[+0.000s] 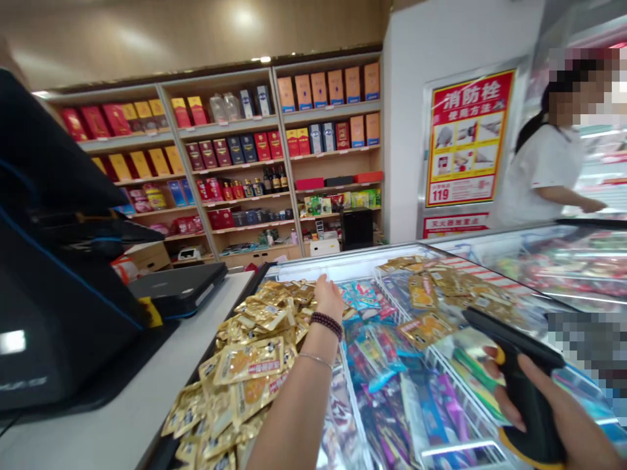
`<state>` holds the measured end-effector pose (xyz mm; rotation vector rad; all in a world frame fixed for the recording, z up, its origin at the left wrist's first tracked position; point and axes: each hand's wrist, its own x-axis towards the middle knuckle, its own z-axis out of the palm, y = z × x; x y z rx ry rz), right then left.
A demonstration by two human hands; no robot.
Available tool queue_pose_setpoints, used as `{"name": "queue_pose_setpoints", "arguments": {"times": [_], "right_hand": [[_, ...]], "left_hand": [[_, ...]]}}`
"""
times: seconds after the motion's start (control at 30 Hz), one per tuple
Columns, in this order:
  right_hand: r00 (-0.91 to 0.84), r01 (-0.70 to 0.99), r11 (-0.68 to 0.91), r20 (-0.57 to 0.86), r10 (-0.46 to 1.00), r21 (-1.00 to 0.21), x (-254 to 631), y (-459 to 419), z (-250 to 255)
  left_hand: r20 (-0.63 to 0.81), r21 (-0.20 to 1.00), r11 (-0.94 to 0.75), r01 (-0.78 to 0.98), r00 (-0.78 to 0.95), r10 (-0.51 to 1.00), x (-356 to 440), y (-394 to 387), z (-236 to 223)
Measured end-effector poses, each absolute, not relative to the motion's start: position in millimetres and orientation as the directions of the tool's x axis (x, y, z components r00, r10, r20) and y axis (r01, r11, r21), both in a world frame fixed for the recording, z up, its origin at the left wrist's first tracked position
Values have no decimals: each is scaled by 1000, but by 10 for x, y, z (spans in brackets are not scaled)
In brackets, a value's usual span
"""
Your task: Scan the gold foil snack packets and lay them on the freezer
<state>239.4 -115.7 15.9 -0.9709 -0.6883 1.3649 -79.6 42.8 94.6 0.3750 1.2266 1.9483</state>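
Observation:
My left hand [329,297] reaches out over a chest freezer [343,261], wearing a dark bead bracelet [326,325] and a thin silver one. It holds nothing visible and sits just beyond a heap of gold foil sachets [249,362]. My right hand [543,418] grips a black handheld barcode scanner [519,385] with a yellow trim. Below it, wire dividers separate bins of blue and pink packets [379,365]. More gold and yellow packets [424,294] lie in a farther bin.
A black checkout terminal [59,261] stands on a white counter [108,405] at left. Behind the freezer are wooden shelves [220,156] of boxed and bottled goods. A person in a white top [539,176] stands at right, beside a red fire-hydrant poster [465,137] and another freezer [563,261].

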Motion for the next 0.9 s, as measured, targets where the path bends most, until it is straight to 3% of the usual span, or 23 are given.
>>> {"name": "queue_pose_setpoints", "arguments": {"times": [0.13, 0.17, 0.23, 0.3, 0.4, 0.5, 0.63, 0.77, 0.9], "right_hand": [[152, -568, 5, -99, 983, -823, 2602, -1270, 238], [181, -584, 38, -85, 980, -811, 2645, -1293, 240], [223, -604, 78, -74, 972, -793, 2705, -1331, 233], [255, -627, 106, -76, 964, -772, 2731, -1352, 219], [271, -654, 132, -68, 960, -745, 2717, -1356, 214], [273, -636, 133, -60, 960, -760, 2681, -1347, 238], [278, -616, 136, -52, 959, -776, 2667, -1329, 261], [282, -639, 134, -68, 957, -758, 2671, -1321, 249], [289, -637, 120, -92, 953, -761, 2663, -1316, 241]], "left_hand": [[60, 920, -251, -301, -525, 849, -352, 328, 915], [150, 943, -265, -201, -453, 879, -230, 280, 879], [350, 933, -322, 164, -187, 918, 8, 164, 771], [391, 704, -411, 579, 168, 905, 221, 39, 633], [244, 343, -448, 826, 382, 891, 459, -117, 437], [194, 281, -427, 860, 385, 902, 606, -194, 320], [209, 377, -408, 831, 353, 912, 708, -226, 244], [245, 539, -391, 746, 306, 920, 692, -251, 175], [282, 769, -340, 541, 190, 940, 592, -231, 117]]}}
